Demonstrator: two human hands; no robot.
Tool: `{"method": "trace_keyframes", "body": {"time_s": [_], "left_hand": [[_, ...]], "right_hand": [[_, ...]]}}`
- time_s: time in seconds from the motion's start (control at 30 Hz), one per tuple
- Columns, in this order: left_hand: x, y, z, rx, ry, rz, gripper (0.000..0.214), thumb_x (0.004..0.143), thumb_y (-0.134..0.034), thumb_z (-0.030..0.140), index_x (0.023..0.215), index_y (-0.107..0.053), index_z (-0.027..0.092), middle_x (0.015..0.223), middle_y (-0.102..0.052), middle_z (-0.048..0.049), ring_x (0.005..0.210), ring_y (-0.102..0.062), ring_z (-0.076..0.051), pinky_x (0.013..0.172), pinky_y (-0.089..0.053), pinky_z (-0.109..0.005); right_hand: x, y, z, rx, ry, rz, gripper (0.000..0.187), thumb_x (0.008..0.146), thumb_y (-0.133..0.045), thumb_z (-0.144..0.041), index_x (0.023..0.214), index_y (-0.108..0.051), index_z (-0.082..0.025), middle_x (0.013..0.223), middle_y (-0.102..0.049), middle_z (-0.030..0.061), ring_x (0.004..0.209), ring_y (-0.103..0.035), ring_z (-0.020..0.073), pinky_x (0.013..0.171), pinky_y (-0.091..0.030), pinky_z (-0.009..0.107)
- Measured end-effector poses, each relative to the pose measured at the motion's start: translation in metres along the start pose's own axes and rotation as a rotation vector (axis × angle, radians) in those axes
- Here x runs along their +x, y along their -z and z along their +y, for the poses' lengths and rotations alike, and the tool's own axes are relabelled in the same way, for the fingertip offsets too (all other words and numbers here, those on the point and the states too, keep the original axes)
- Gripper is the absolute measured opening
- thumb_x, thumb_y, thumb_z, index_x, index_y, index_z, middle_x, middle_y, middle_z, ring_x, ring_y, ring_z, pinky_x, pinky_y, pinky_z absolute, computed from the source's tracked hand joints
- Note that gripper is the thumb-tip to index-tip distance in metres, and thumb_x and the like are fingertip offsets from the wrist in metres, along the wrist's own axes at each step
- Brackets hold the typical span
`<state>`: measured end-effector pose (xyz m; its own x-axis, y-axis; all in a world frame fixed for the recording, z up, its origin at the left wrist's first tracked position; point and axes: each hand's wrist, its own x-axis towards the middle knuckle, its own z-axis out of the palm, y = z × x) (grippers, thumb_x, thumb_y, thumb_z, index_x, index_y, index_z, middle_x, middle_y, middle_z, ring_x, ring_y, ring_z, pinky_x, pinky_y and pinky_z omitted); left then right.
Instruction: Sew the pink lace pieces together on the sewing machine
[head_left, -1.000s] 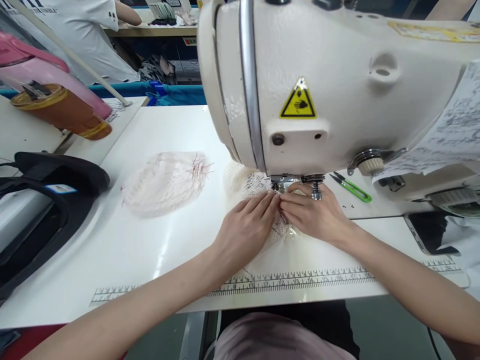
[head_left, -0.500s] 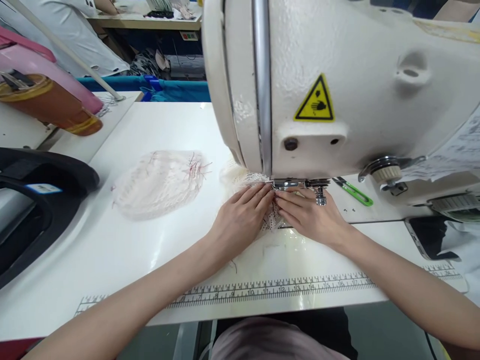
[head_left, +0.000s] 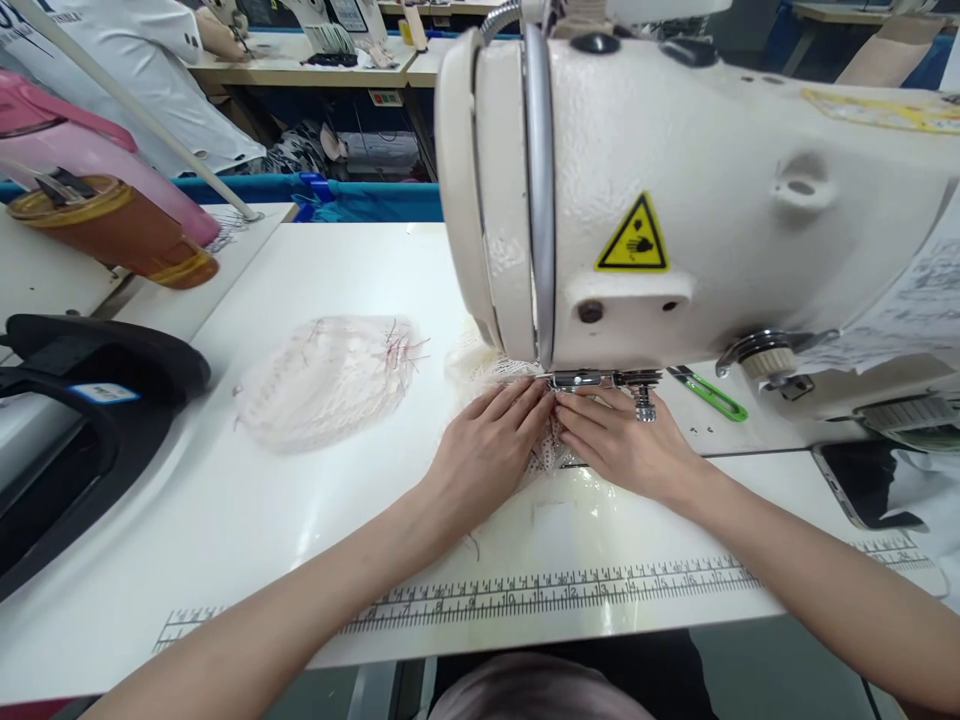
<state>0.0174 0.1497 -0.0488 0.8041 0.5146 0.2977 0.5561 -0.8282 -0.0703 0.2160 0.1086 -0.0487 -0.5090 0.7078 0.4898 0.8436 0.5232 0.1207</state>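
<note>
Cream lace fabric [head_left: 551, 450] lies bunched at the sewing machine's presser foot [head_left: 581, 379]. From the left, my left hand [head_left: 491, 435] is closed on the lace, its fingers together and the tips beside the foot. My right hand [head_left: 630, 435] holds the same lace from the right, with fingers bent inward and partly under the metal fittings. Both thumbs are mostly hidden, and so is the needle point. More of the lace spreads out behind my left fingers. A separate oval lace piece [head_left: 326, 385] with reddish loose threads rests flat to the left.
The white sewing machine head [head_left: 697, 230] hangs over my hands. Green thread snips [head_left: 712, 397] and a phone [head_left: 862, 485] lie on the right. A black iron [head_left: 97, 430], a brown cup [head_left: 112, 232] and a pink bottle [head_left: 120, 165] stand left. A printed ruler [head_left: 540, 597] runs along the front edge.
The camera view has tilted up slightly, so the scene sits lower and more of the machine top shows. My hands stay on the lace at the presser foot with hardly any movement.
</note>
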Motion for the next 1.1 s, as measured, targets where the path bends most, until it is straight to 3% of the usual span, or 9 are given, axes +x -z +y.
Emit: {"method": "trace_keyframes", "body": {"time_s": [0.37,0.53,0.63,0.73,0.77,0.83,0.93,1.03,1.1], "left_hand": [[0.0,0.001,0.0,-0.029,0.027,0.005,0.038,0.093,-0.041,0.015,0.129,-0.054,0.012,0.134,-0.055,-0.0114,0.122,-0.054,-0.024,0.104,-0.043,-0.043],[0.001,0.028,0.0,0.028,0.017,0.02,0.031,0.095,-0.041,0.017,0.119,-0.061,0.018,0.122,-0.064,-0.0068,0.109,-0.062,-0.025,0.086,-0.049,-0.04],[-0.014,0.048,-0.007,0.003,-0.101,0.021,0.028,0.097,-0.043,0.032,0.11,-0.065,0.02,0.109,-0.07,-0.0054,0.093,-0.065,-0.023,0.07,-0.049,-0.036],[-0.043,0.056,-0.013,-0.046,-0.299,0.014,0.053,0.09,-0.046,0.059,0.118,-0.061,0.017,0.119,-0.066,-0.0092,0.095,-0.063,-0.027,0.063,-0.048,-0.036],[-0.053,0.055,-0.013,-0.038,-0.314,0.011,0.054,0.089,-0.048,0.059,0.12,-0.059,0.017,0.124,-0.063,-0.0094,0.096,-0.063,-0.027,0.061,-0.048,-0.035],[-0.069,0.053,-0.01,-0.016,-0.275,0.025,0.037,0.092,-0.053,0.04,0.12,-0.057,0.017,0.123,-0.064,-0.0078,0.097,-0.063,-0.024,0.061,-0.049,-0.032],[-0.077,0.056,-0.002,-0.105,-0.038,0.04,0.025,0.094,-0.044,0.013,0.115,-0.055,0.018,0.118,-0.066,-0.0068,0.099,-0.064,-0.019,0.068,-0.052,-0.026],[-0.064,0.068,0.0,-0.229,0.179,0.008,0.023,0.098,-0.035,0.018,0.114,-0.051,0.017,0.112,-0.066,-0.0088,0.09,-0.067,-0.017,0.065,-0.052,-0.024],[-0.048,0.074,-0.004,-0.211,0.161,-0.017,0.024,0.099,-0.031,0.022,0.113,-0.05,0.016,0.094,-0.069,-0.0068,0.072,-0.066,-0.016,0.053,-0.047,-0.025]], "right_hand": [[-0.001,-0.002,0.0,-0.014,0.004,0.024,0.024,0.095,-0.046,-0.023,0.107,-0.067,-0.018,0.11,-0.071,0.0021,0.093,-0.063,0.0171,0.072,-0.04,0.034],[-0.002,-0.003,0.002,0.027,0.025,0.006,0.023,0.092,-0.047,-0.018,0.106,-0.065,-0.018,0.107,-0.071,0.003,0.091,-0.063,0.0175,0.069,-0.039,0.033],[-0.003,-0.004,0.003,0.09,0.044,-0.006,0.027,0.088,-0.044,-0.008,0.105,-0.064,-0.018,0.106,-0.071,0.0028,0.093,-0.061,0.0165,0.067,-0.038,0.03],[-0.003,-0.003,0.002,0.173,0.052,0.02,0.037,0.082,-0.039,0.002,0.103,-0.063,-0.017,0.102,-0.07,0.0023,0.095,-0.06,0.0152,0.066,-0.036,0.028],[-0.003,-0.003,0.002,0.204,0.054,0.026,0.039,0.08,-0.037,0.003,0.102,-0.062,-0.017,0.101,-0.07,0.0023,0.096,-0.06,0.0153,0.066,-0.035,0.028],[-0.003,-0.002,0.001,0.27,0.054,0.019,0.041,0.077,-0.036,0.003,0.102,-0.062,-0.017,0.099,-0.069,0.0027,0.098,-0.058,0.0164,0.066,-0.035,0.029],[-0.003,-0.002,0.0,0.352,0.03,-0.011,0.038,0.076,-0.041,-0.003,0.104,-0.061,-0.017,0.102,-0.067,0.0045,0.099,-0.057,0.0192,0.07,-0.035,0.031],[-0.003,-0.003,-0.001,0.376,0.006,-0.001,0.023,0.083,-0.048,-0.011,0.098,-0.064,-0.019,0.097,-0.067,0.0024,0.094,-0.057,0.0183,0.073,-0.036,0.033],[-0.003,-0.004,-0.001,0.372,0.008,0.026,0.017,0.089,-0.05,-0.015,0.093,-0.066,-0.02,0.091,-0.068,-0.0004,0.091,-0.058,0.0161,0.074,-0.037,0.032]]}}
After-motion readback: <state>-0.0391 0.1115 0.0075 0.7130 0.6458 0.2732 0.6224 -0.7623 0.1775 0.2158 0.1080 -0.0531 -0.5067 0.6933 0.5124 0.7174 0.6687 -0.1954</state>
